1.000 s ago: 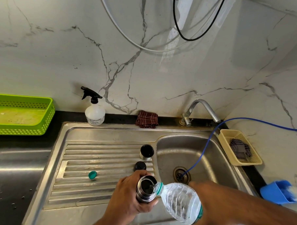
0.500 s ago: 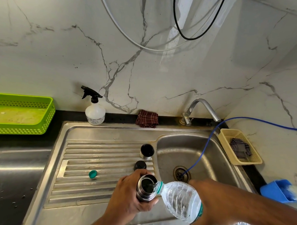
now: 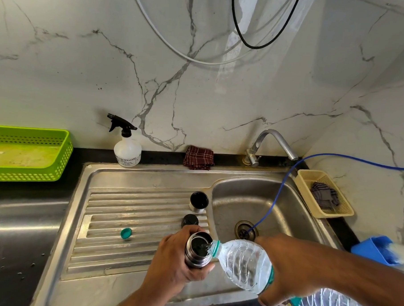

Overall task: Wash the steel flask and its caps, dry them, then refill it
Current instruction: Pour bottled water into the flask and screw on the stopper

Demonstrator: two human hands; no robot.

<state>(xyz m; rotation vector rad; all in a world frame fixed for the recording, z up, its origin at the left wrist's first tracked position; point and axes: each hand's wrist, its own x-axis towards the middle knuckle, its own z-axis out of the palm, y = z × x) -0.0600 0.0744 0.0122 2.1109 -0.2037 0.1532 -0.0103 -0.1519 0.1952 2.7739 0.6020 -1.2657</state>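
Hardly anything has shifted over the last second: you are keeping the same pour going, with both hands sitting in almost the same spot over the near edge of the sink unit. Your left hand (image 3: 173, 262) is wrapping its fingers and thumb around the flask (image 3: 195, 259), holding it upright and off the steel, just above where the drainboard (image 3: 136, 207) is meeting the basin (image 3: 287, 198). Your right hand (image 3: 290, 272) is gripping the plastic bottle (image 3: 242, 263) around its middle and tipping it so that its neck is reaching the flask's open mouth; water is running in.

Judging from this, you are working through the last stage. Washing and drying are looking finished. The steel cup cap (image 3: 198, 202) is standing at the drainboard's right edge with its dark side up, and the black stopper (image 3: 189, 221) is sitting just nearer to you along that edge. Neither is showing suds, though I cannot tell whether they are fully dry. The checked cloth (image 3: 198, 157) is lying folded at the back edge of the sink unit. The teal bottle cap (image 3: 126, 233) is lying near the middle of the drainboard, well apart from both caps.

The flask's inside is reading dark, so I cannot tell how full it is getting; the bottle is holding plenty of water. You are probably facing these remaining steps: topping up, righting the bottle, then fitting the stopper and the cup cap onto the flask.
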